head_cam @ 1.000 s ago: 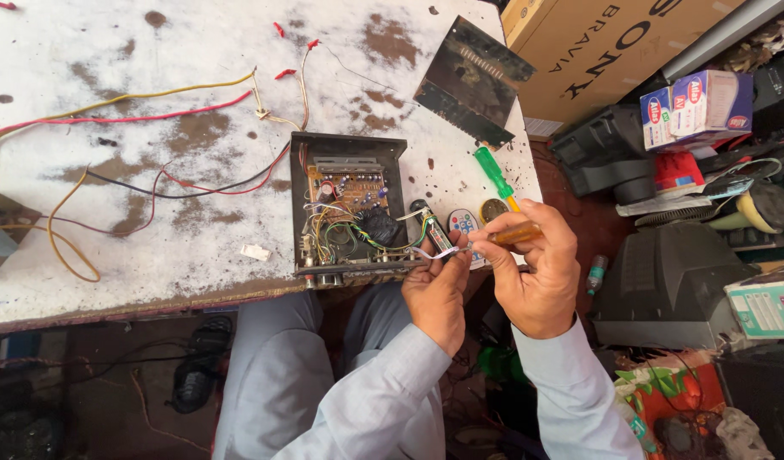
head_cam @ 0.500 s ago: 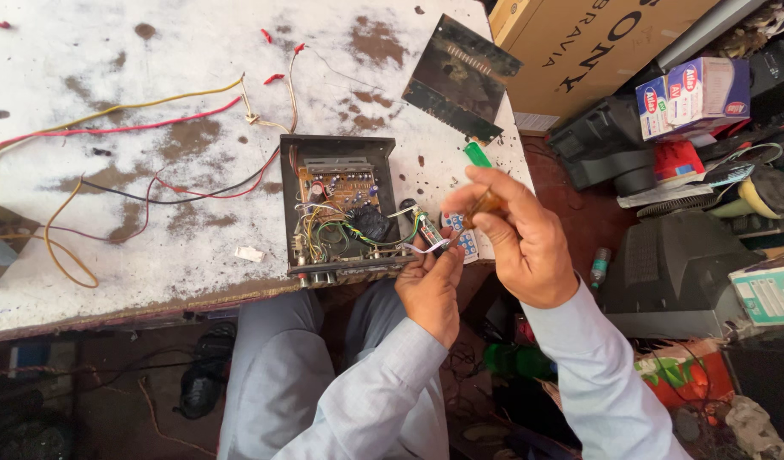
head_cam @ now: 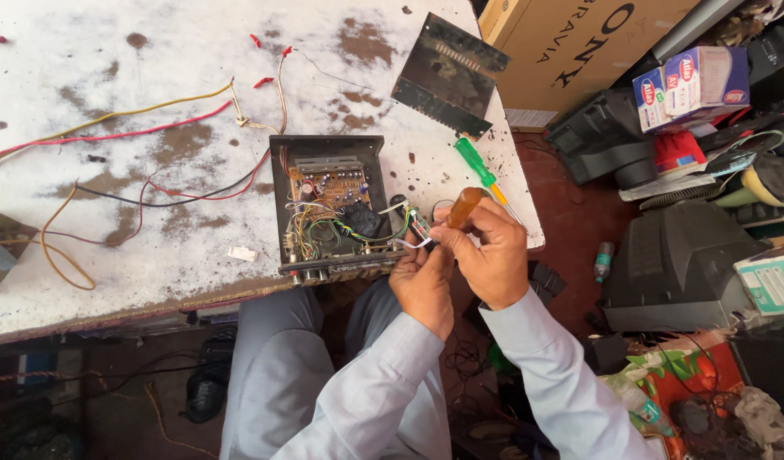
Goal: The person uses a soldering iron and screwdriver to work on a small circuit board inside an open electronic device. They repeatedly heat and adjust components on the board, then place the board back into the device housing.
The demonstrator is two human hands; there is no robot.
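An open black amplifier chassis [head_cam: 330,204] with a circuit board and tangled wires sits at the near edge of the stained white table [head_cam: 153,68]. My right hand [head_cam: 485,251] grips a brown wooden tool handle [head_cam: 464,207] just right of the chassis. My left hand [head_cam: 422,285] pinches a small part with wires [head_cam: 420,228] that trail from the chassis. A green-handled screwdriver [head_cam: 477,164] lies on the table behind my right hand.
A black metal cover [head_cam: 447,75] lies at the table's far right. Red, yellow and black wires [head_cam: 111,136] trail over the left of the table. A cardboard box [head_cam: 579,43], old televisions [head_cam: 673,264] and clutter crowd the floor at right.
My right hand has turned so the brown handle now stands up above the fingers, clear of the green screwdriver. The left hand stays on the small wired part.
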